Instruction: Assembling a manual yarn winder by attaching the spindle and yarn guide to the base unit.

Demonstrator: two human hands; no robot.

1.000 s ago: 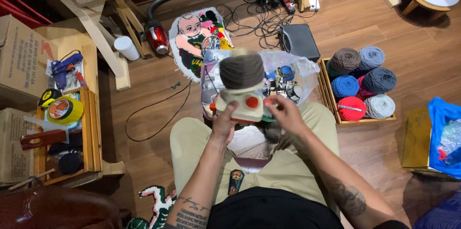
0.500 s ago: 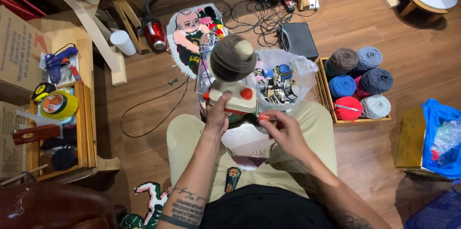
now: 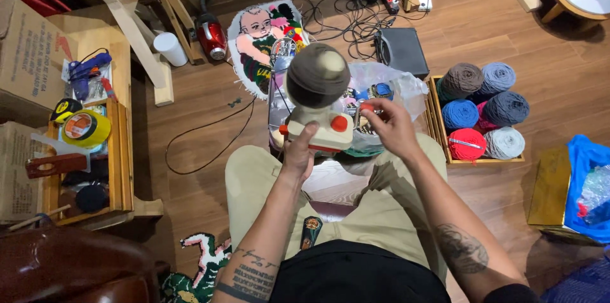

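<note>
The yarn winder (image 3: 316, 126) sits above the person's lap, in front of the knees, with a brown yarn ball (image 3: 318, 74) on its spindle. The left hand (image 3: 300, 150) grasps the winder's cream base from below, fingers wrapped on its near edge. The right hand (image 3: 389, 126) is raised to the winder's right side, fingers pinched closed around the red crank knob (image 3: 366, 108).

Change against the earlier frame: half a second ago the right hand is lower, near the lap and away from the winder; now it is up at the crank. The left hand keeps its grip on the base. The yarn ball stays upright on the spindle, slightly tilted toward the left.

Behind the winder lies a clear plastic bag (image 3: 387, 84). To the right, a wooden crate (image 3: 438, 125) holds yarn balls on the floor (image 3: 210, 112).
</note>
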